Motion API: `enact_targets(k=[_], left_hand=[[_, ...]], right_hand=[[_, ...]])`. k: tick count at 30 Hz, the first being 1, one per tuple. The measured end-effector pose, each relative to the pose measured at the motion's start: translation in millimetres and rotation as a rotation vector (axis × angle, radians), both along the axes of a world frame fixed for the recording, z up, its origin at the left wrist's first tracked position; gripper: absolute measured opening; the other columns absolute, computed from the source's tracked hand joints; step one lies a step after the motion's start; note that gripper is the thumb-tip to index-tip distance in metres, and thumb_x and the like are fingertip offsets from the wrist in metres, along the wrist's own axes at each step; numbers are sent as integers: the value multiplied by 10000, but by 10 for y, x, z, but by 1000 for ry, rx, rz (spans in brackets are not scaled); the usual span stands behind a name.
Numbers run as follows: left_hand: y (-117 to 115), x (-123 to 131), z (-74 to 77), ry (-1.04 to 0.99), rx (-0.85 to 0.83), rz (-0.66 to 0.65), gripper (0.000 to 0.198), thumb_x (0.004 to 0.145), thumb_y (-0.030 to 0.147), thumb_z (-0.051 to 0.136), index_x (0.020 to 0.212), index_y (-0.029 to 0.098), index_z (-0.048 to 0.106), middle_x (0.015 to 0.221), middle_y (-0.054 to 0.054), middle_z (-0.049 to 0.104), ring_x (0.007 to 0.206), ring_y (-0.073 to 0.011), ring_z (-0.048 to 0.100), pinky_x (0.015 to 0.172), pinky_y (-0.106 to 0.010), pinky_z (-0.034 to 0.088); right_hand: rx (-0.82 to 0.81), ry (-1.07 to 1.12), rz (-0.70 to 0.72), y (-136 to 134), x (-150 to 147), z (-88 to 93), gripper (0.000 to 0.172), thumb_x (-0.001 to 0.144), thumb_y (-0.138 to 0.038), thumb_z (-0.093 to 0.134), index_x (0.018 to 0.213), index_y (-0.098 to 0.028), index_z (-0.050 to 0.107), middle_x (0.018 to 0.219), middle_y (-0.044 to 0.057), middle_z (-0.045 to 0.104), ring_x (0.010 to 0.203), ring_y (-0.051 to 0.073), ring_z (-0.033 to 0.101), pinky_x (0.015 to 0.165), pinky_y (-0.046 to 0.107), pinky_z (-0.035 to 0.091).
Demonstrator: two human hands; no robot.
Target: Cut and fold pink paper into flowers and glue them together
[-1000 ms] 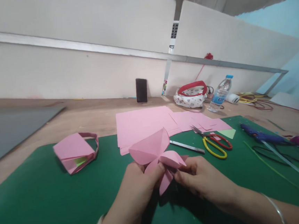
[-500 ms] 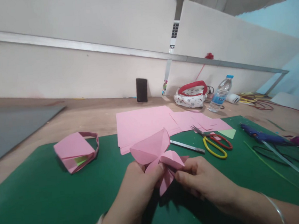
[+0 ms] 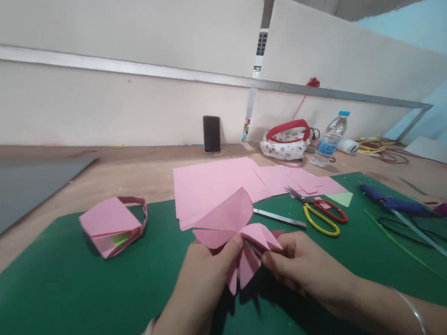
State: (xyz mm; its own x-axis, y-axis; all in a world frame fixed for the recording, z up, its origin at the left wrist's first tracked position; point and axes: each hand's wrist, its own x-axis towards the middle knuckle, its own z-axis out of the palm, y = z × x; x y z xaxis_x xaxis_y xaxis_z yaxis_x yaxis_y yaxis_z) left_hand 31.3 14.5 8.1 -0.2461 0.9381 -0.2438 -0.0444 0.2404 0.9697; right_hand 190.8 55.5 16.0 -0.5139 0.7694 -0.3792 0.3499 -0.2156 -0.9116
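We see a wooden table (image 3: pixel 138 177) running back to a white partition, and a green cutting mat (image 3: pixel 62 296) covering its near part. A stack of pink sheets (image 3: pixel 209 182) lies across the far edge of the mat, partly on the bare wood.

Both hands meet low in the middle, above the mat. The left hand (image 3: pixel 205 278) pinches the folded pink paper (image 3: pixel 228 219) between thumb and fingers at the point where its flaps come together. The right hand (image 3: pixel 306 267) grips the same piece from the other side with its fingertips. The paper is held just above the mat, one broad flap fanning up and away from us and narrower flaps hanging down between the hands.

To the left on the mat lies a pink folded piece (image 3: pixel 111 227) with a band looped round it. A white pouch (image 3: pixel 286 144) trimmed in red sits on the wood, beside a water bottle (image 3: pixel 328 140) whose blue label is too small for us to read. A blue glue gun (image 3: pixel 391 204) lies at the right. Scissors (image 3: pixel 321 213) with yellow and red handles lie just beside a thin metal strip (image 3: pixel 278 218). A dark phone (image 3: pixel 211 133) leans on the partition.
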Motion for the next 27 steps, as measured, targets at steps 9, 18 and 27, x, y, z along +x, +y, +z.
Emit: enact_targets(k=[9, 18, 27], left_hand=[[18, 24, 6, 107, -14, -32, 221, 732, 361, 593, 638, 167, 642, 686, -38, 682, 602, -168, 539, 524, -239, 397], [8, 26, 54, 79, -8, -6, 204, 687, 351, 625, 586, 175, 643, 581, -2, 627, 539, -154, 504, 489, -230, 380], [25, 29, 60, 95, -7, 4, 189, 684, 332, 609, 599, 174, 666, 577, 1, 635, 534, -147, 503, 505, -232, 378]], right_hand=[[13, 89, 42, -9, 16, -44, 320, 770, -432, 655, 744, -125, 566, 515, -71, 382, 418, 33, 285, 360, 160, 193], [46, 64, 42, -9, 8, -57, 351, 766, -456, 648, 670, -138, 536, 495, -74, 371, 408, 34, 282, 355, 159, 195], [55, 146, 43, -2, 20, -47, 421, 685, -517, 710, 737, -121, 580, 521, -71, 381, 422, 34, 271, 362, 172, 190]])
